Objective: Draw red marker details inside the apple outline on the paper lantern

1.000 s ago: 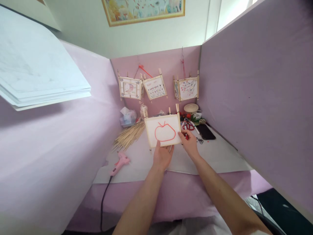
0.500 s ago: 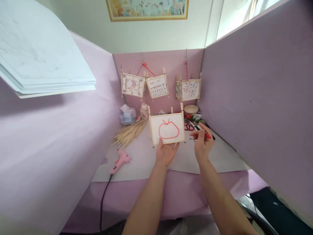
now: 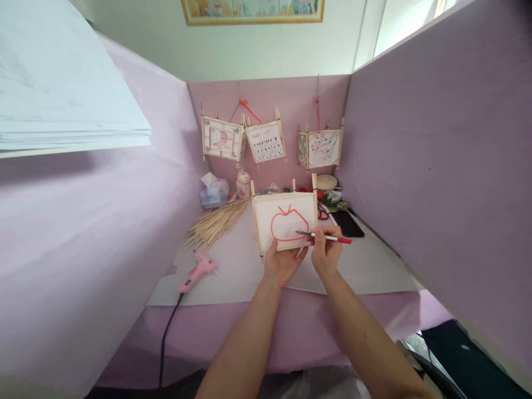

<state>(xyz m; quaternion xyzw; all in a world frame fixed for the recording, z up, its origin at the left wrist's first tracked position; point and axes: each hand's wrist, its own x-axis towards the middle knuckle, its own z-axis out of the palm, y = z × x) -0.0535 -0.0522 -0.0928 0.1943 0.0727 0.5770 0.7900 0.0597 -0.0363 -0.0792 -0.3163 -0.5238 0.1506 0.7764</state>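
To the lantern (image 3: 288,226) the right hand (image 3: 326,254) has brought its pen (image 3: 332,238); contact unclear.

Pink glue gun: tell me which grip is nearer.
Left. The left grip, holding the framed panel, is right of the pink glue gun; the right grip, holding the red-ended pen or brush, is farther right.

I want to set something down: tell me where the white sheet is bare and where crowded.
Bare: the white sheet right of the right hand, nearer than the phone; a smaller patch between the pink glue gun and the left hand. Crowded: the back, from the tissue pack to the bowl; and the back left, under the wooden sticks.
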